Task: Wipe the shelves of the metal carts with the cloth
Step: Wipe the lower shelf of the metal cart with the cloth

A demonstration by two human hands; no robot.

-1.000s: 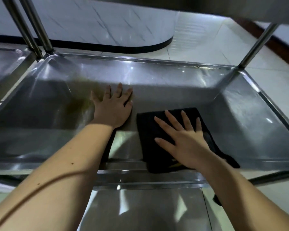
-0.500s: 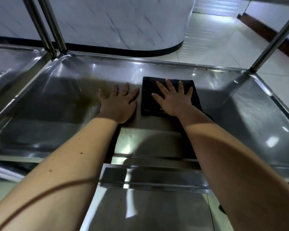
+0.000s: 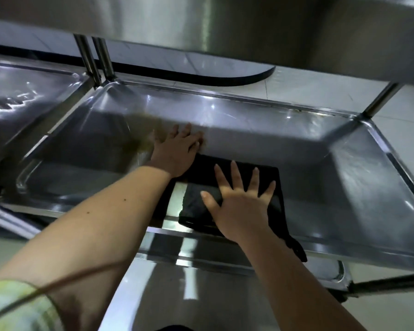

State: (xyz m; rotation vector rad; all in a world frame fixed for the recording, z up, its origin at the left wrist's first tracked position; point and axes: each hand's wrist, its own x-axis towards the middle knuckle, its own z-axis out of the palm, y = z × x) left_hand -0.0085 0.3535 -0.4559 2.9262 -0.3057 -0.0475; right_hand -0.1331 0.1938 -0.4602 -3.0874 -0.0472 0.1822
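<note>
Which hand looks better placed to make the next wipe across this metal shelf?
The right hand, probably. It lies flat with fingers spread on the black cloth, ready to push it. The left hand rests flat on the bare shelf beside the cloth, holding nothing.

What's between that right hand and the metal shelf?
A folded black cloth lies on the shelf under the flat right hand, seen in the head view.

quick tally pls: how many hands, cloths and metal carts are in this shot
hands: 2, left hand and right hand
black cloth: 1
metal carts: 2, the cart under the hands and the neighbouring cart to its left
total: 5
</note>
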